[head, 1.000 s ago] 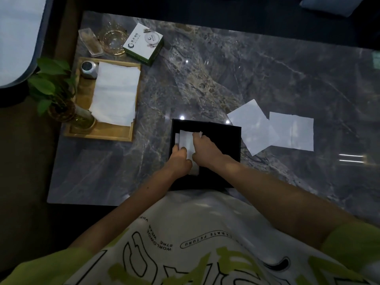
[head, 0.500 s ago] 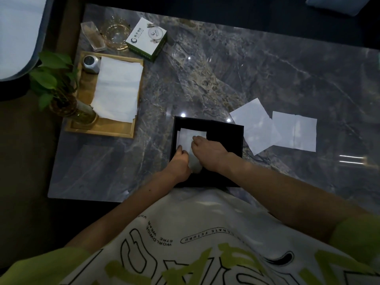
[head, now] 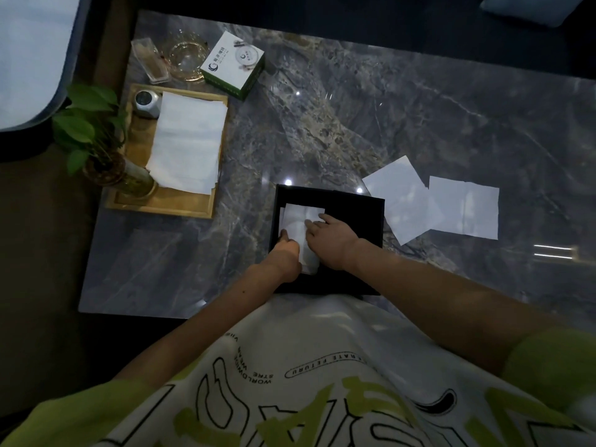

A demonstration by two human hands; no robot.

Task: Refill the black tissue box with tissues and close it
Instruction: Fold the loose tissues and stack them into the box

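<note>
The black tissue box (head: 361, 217) lies at the near edge of the marble table, its top facing up. A white tissue (head: 301, 221) lies in the box's left part. My left hand (head: 285, 253) rests at the tissue's left edge, fingers on it. My right hand (head: 332, 240) presses on the tissue's right side with fingers stretched toward the left. Two loose white tissues (head: 403, 198) (head: 464, 206) lie flat on the table just right of the box. A stack of white tissues (head: 188, 141) sits on a wooden tray.
The wooden tray (head: 161, 201) at the left also holds a small metal jar (head: 146, 103) and a potted plant (head: 106, 162). Behind it stand a white-and-green carton (head: 232, 64), a glass dish (head: 187, 56) and a clear case (head: 150, 61).
My right hand slid back toward me along the tissue, uncovering its far end. The left hand stayed at the tissue's left edge. The camera shifted slightly.
</note>
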